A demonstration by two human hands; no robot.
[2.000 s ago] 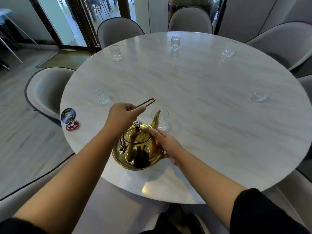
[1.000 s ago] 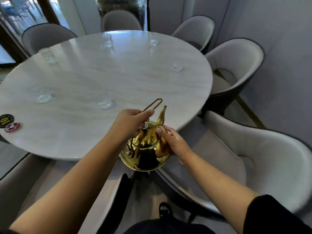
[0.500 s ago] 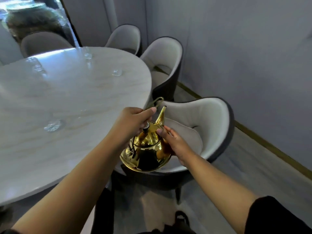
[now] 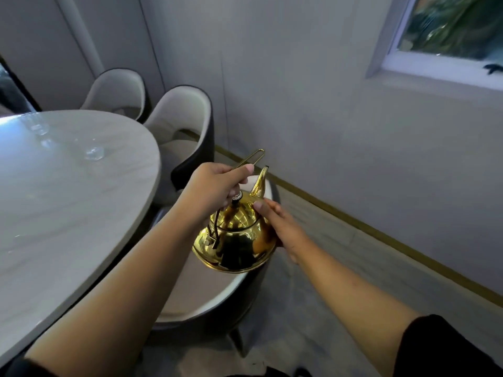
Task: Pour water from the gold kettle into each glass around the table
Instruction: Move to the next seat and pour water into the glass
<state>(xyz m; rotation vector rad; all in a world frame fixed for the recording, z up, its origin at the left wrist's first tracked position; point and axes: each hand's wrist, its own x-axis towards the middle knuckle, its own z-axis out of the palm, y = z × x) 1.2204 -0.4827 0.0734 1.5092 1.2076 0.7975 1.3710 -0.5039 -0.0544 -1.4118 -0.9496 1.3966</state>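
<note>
The gold kettle (image 4: 235, 238) hangs in the air to the right of the round marble table (image 4: 68, 202), above a chair seat, upright with its spout pointing away from me. My left hand (image 4: 215, 187) is shut on its thin wire handle. My right hand (image 4: 280, 227) lies flat against the kettle's right side, steadying it. On the table's far part stands a clear glass (image 4: 94, 152), with another blurred glass (image 4: 36, 129) further back. Both glasses are well to the left of the kettle.
A grey chair (image 4: 215, 295) stands right under the kettle, and two more chairs (image 4: 187, 131) (image 4: 119, 91) line the table's far edge. A grey wall with a gold skirting strip (image 4: 381, 232) runs close on the right, leaving a narrow strip of floor.
The view has swung right as I walk around the table. The kettle has left the tabletop and now hangs over a chair, with the table off to my left. Both hands keep their hold.
</note>
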